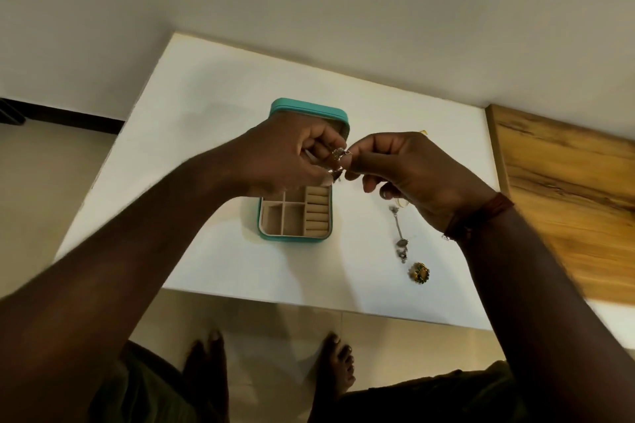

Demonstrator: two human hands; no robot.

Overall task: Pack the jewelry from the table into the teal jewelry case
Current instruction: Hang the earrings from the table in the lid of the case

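Note:
The teal jewelry case (295, 237) lies open on the white table (206, 113), its beige compartments and ring rolls showing; my hands hide its lid in part. Above it, my left hand (288, 154) and my right hand (412, 168) both pinch a small silver jewelry piece (338, 156) between their fingertips. On the table to the right lie a silver chain piece (399, 237) and a round gold and green ornament (419, 273). A bit of gold jewelry (423, 131) peeks out behind my right hand.
A wooden surface (567, 196) adjoins the table on the right. The wall runs behind the table. My bare feet (338, 364) stand on the tiled floor below the table's near edge.

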